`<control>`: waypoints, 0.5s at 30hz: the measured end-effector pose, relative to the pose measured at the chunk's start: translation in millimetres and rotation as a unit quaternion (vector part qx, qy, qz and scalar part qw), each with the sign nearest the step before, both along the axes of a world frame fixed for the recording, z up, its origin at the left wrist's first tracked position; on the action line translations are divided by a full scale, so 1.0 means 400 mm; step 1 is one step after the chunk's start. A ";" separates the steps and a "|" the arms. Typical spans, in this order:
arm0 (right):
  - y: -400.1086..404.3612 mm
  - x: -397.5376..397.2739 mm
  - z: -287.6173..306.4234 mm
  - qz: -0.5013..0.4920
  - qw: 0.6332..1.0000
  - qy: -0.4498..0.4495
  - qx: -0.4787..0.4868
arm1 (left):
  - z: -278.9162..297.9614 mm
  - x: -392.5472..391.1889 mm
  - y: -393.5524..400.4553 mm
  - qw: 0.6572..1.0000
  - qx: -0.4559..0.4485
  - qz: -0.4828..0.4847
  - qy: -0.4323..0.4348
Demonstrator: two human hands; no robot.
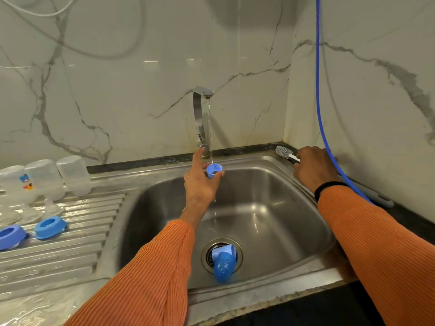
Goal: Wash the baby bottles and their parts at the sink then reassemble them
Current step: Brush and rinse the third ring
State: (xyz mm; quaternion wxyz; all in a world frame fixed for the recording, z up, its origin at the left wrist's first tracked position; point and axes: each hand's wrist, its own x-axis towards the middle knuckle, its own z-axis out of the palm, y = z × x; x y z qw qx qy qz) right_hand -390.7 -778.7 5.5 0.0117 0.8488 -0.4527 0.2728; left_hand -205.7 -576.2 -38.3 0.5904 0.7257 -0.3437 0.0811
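Observation:
My left hand point(201, 184) holds a small blue screw ring point(214, 170) under the thin stream of water from the tap point(202, 118). My right hand point(313, 168) grips the white handle of a grey bottle brush point(283, 152) at the sink's back right corner. A blue bottle cap point(223, 264) lies on its side over the drain of the steel sink point(270, 208). Three clear bottles point(44, 177) stand upside down on the drainboard at the left. Clear teats point(50, 209) and two blue rings point(49, 227) lie in front of them.
A blue hose point(319, 102) hangs down the right wall behind my right wrist. The ribbed steel drainboard point(70, 243) is wet. Marble walls close the sink in at the back and right.

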 end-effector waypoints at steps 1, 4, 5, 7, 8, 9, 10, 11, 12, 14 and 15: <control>0.003 0.002 -0.001 0.007 1.000 0.002 -0.005 | -0.003 0.003 -0.002 1.000 0.001 -0.004 0.001; 0.009 0.009 -0.005 0.016 1.000 0.011 -0.010 | -0.005 0.007 -0.006 1.000 0.005 -0.003 0.010; 0.010 0.011 -0.005 0.015 1.000 0.015 -0.010 | -0.006 0.007 -0.007 1.000 0.007 0.002 0.014; 0.013 0.015 -0.003 0.018 1.000 0.020 -0.012 | -0.003 0.005 -0.004 0.999 0.011 0.011 0.030; 0.017 0.017 -0.001 0.021 0.999 0.021 -0.014 | -0.002 0.004 -0.002 0.999 0.014 0.017 0.041; 0.021 0.019 0.001 0.024 0.999 0.020 -0.019 | -0.002 0.003 0.000 0.998 0.019 0.021 0.049; 0.026 0.023 0.003 0.029 0.999 0.020 -0.024 | -0.001 0.002 0.002 0.998 0.024 0.025 0.053; 0.031 0.028 0.004 0.039 0.999 0.018 -0.028 | -0.002 0.001 0.003 0.998 0.030 0.026 0.056; 0.039 0.033 0.006 0.059 0.998 0.011 -0.031 | -0.002 -0.001 0.005 0.997 0.035 0.025 0.058; 0.070 0.052 0.009 0.150 0.988 -0.026 -0.023 | -0.004 -0.002 0.006 0.997 0.042 0.020 0.062; 0.096 0.062 0.014 0.212 0.976 -0.053 -0.006 | -0.003 -0.002 0.007 0.997 0.042 0.015 0.063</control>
